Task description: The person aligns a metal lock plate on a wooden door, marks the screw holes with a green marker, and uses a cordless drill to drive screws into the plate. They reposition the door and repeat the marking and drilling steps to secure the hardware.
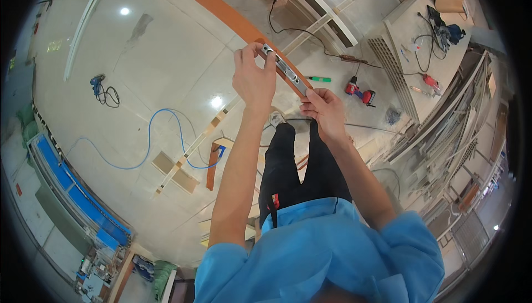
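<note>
Both hands pinch a metal plate against the edge of an orange board: left hand at the upper end, right hand at the lower. With only fingertips steadying it, the plate could slide off line or drop to the floor.

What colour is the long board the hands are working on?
Orange-brown board, bearing a silvery metal plate; clearest in the head view.

One metal latch plate, one orange door edge, one red cordless drill, one green marker, one blue hose, two hands.
</note>
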Motion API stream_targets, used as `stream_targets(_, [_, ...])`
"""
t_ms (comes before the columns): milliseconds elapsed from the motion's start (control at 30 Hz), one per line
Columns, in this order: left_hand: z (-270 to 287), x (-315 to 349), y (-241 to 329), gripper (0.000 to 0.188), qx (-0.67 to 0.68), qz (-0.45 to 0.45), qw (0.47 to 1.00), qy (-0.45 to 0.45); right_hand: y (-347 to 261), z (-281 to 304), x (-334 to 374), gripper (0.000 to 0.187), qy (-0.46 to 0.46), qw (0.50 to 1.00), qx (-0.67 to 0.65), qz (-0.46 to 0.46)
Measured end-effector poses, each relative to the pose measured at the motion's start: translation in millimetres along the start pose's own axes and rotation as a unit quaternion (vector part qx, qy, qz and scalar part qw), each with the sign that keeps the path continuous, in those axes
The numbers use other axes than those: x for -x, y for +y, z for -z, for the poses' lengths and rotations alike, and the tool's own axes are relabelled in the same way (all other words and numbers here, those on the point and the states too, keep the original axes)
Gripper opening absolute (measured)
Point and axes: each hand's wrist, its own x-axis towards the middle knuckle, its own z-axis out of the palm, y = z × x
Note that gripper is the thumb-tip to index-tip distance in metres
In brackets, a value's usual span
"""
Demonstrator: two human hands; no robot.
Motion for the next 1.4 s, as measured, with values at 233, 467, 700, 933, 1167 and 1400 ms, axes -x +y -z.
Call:
stream_targets(233, [6.6, -17.0, 1.6, 0.025, -0.074, -0.036, 0.996, -0.032, 1.5, -11.6, 8.5, 0.028, 0.045, 0.997, -0.065, -0.025])
stream_targets(467, [9.2, -19.6, 1.2, 0.02, -0.106, -0.066, 0.991, -0.045, 9.3, -18.5, 7.1, 0.024, 0.057, 0.988, -0.135, -0.055])
stream_targets(700, [8.7, -22.8, 1.3, 0.024, -0.095, -0.075, 0.991, -0.053, 9.9, -35.2, 6.6, 0.021, 0.123, 0.983, -0.135, -0.028])
stream_targets(933, [4.2, -27.4, -6.2, 0.023, -0.088, -0.047, 0.992, -0.078, 21.6, -39.9, 2.8, 0.017, 0.125, 0.976, -0.18, -0.009])
stream_targets(1167, [-1.2, -14.0, -8.4, 0.029, -0.089, -0.037, 0.994, -0.047, 45.7, -37.5, -8.1, 0.017, 0.185, 0.976, -0.114, 0.018])
stream_targets(1400, [-1.4, -1.1, -3.9, 0.033, -0.026, 0.005, 0.998, -0.054, 48.7, -36.7, -22.7, 0.011, 0.154, 0.977, -0.149, 0.024])
